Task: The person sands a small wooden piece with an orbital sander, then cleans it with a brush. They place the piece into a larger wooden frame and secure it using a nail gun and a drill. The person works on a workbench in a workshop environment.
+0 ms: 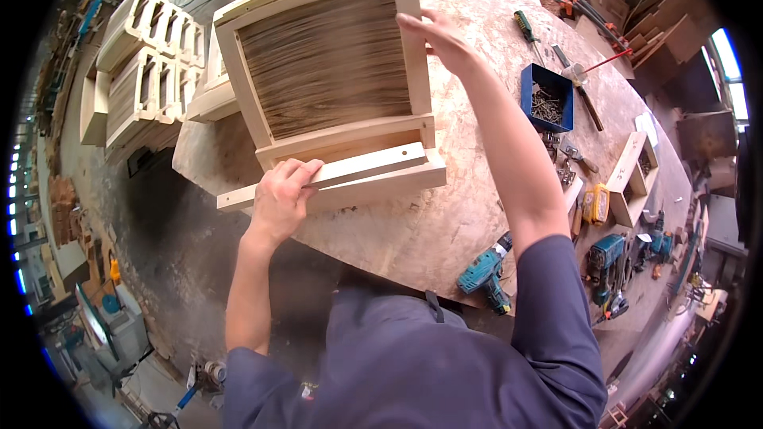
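Observation:
A pale wooden frame with a dark, streaky-grained panel (326, 63) stands tilted on the workbench before me. My right hand (447, 41) grips its right upright, thumb on the front face and fingers around the outer edge. My left hand (280, 197) is closed around a narrow light wooden strip (369, 164) with a small hole near its right end. That strip lies slantwise across the frame's lower part, just above the bottom rail (397, 183). Its left end sticks out past the frame. Part of the strip is hidden under my left fingers.
A worn workbench (381, 230) bears a teal cordless drill (485, 270) near its front edge. To the right are a blue box (547, 97) of screws, a hammer (584, 91), a screwdriver (524, 28) and a wooden tray (632, 179). Similar wooden frames (147, 71) are stacked at left.

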Tool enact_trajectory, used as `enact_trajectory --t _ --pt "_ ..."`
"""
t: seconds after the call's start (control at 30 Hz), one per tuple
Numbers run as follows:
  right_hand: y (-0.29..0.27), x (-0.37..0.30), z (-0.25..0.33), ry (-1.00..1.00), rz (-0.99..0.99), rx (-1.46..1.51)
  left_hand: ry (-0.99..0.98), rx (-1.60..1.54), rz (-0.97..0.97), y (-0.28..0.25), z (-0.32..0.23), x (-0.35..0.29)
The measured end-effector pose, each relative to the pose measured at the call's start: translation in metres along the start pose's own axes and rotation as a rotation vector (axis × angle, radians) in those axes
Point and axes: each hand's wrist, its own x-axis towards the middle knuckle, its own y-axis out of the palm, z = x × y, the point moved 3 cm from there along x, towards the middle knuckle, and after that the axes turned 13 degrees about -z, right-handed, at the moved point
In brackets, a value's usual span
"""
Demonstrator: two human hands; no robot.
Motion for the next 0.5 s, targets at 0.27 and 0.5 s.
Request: enact_trajectory --t 0.27,0.5 --pt "0.015 -0.024 -0.023 0.013 -0.459 0.333 0.03 -0.072 0.021 -0.01 0.012 -0.031" --pt "-0.021 -0.141 0.028 -0.314 -0.41 0.34 0.095 -0.093 0.043 0.013 0.01 -0.057"
